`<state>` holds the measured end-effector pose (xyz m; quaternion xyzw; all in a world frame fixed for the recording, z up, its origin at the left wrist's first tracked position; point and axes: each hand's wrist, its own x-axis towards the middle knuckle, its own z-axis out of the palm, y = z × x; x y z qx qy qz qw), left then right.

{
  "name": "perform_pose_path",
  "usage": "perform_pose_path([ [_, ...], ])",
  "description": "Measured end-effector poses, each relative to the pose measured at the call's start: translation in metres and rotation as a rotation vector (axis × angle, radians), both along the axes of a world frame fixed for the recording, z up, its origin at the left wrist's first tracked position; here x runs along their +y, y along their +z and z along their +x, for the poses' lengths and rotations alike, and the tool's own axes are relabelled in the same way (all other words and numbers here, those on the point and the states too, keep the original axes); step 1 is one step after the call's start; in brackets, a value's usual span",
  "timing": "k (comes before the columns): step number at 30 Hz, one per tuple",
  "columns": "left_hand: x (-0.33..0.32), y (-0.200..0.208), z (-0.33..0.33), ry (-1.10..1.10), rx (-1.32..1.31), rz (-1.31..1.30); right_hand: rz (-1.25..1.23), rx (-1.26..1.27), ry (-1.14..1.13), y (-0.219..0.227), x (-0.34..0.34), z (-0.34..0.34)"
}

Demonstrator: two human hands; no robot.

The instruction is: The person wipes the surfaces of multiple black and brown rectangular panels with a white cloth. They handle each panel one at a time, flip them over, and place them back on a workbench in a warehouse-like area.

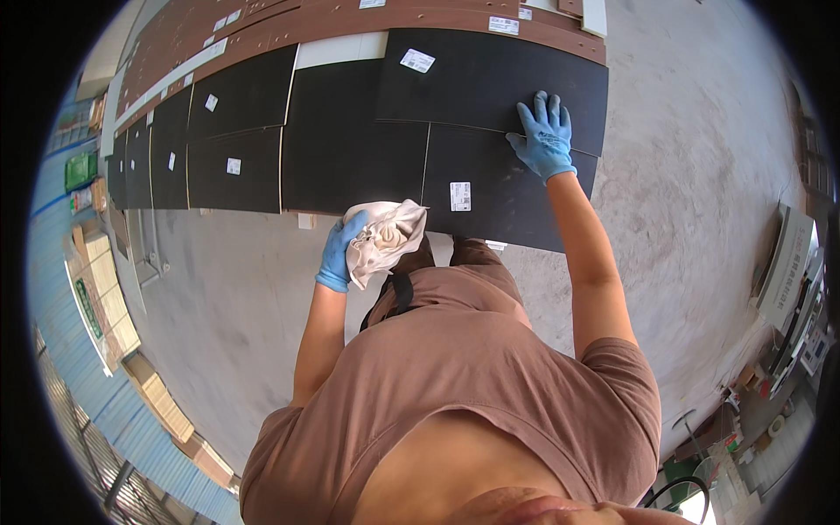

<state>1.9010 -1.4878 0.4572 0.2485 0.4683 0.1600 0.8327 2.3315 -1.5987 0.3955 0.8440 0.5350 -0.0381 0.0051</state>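
Cream crumpled cloth (385, 238) bunched in your blue-gloved left hand (336, 255), right by the near edge of those flat black rectangular panels (350, 131). Your blue-gloved right hand (546, 147) is spread wide on top, holding nothing; leaning hard there could skid one, imo

Takes in a smudged grey floor (691, 175); at left, shows a green container (80, 171) and pale stacked boards (112, 289) beside a blue corrugated wall (150, 437); at right, includes a grey machine (786, 267) and a pale roll (776, 426).
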Motion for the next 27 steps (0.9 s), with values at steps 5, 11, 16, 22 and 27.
perform_pose_path([
  [5,-0.007,-0.015,-0.022,0.007,0.025,0.062,0.033,-0.012,0.009,-0.019,0.000,0.005],
  [11,-0.013,-0.053,-0.043,0.090,0.016,0.056,0.136,-0.023,-0.020,-0.052,0.008,0.012],
  [16,-0.033,-0.080,-0.046,0.280,-0.120,-0.052,0.291,0.074,0.120,-0.071,0.027,-0.026],
  [22,-0.054,-0.117,-0.059,0.438,-0.230,0.038,0.318,1.153,0.415,-0.103,0.045,-0.178],
  [27,-0.059,-0.139,-0.086,0.573,-0.246,0.185,-0.288,2.045,0.616,-0.109,0.054,-0.294],
])
